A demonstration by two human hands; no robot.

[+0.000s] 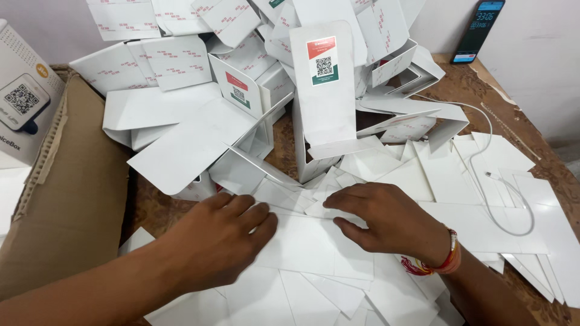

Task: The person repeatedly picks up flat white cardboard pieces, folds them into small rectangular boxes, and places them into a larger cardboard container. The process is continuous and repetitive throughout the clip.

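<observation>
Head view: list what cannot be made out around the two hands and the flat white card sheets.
- Flat white card sheet under both hands: its edges are covered by the left hand, the right hand and overlapping sheets.
- Left hand: motion-blurred, finger contact unclear.
- Brown wooden table: largely buried under the pile of folded white card stands.
- Black phone: top cut off by the upper frame edge.
- Brown cardboard box: cropped at the left edge.

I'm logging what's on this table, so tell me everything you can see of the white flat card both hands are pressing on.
The white flat card is a plain, matte sheet, seemingly thin cardboard, unprinted on the side facing up. It lies flat near the table's front, atop other loose white sheets that overlap around it. The left hand rests palm down on its left part; the right hand presses its upper right edge with spread fingers. Its far edge meets small white offcuts. Its full outline is partly hidden.
</observation>
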